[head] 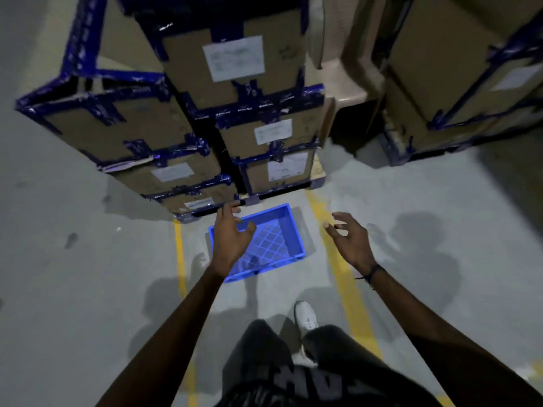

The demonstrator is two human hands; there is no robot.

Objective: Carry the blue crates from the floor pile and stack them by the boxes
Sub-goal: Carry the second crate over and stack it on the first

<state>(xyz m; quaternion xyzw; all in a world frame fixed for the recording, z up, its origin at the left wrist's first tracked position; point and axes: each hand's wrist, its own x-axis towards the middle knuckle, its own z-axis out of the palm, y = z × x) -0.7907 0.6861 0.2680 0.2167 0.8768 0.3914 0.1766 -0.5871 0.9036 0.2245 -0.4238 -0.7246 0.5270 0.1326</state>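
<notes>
Now, from the head view: standing over a blue crate (266, 240) sitting on the floor (88, 289) just beside the taped boxes (205, 113), between two yellow lines (340, 259). Hovering the left hand (232, 239) above the crate's near-left side, fingers spread and relaxed, gripping nothing. Holding the right hand (349, 239) out to the crate's right, also wide and holding nothing. Judging the step well done by squaring the crate to the pallet edge, leaving a level base for further crates.

blue crate (282, 239) on floor, hands above
</notes>
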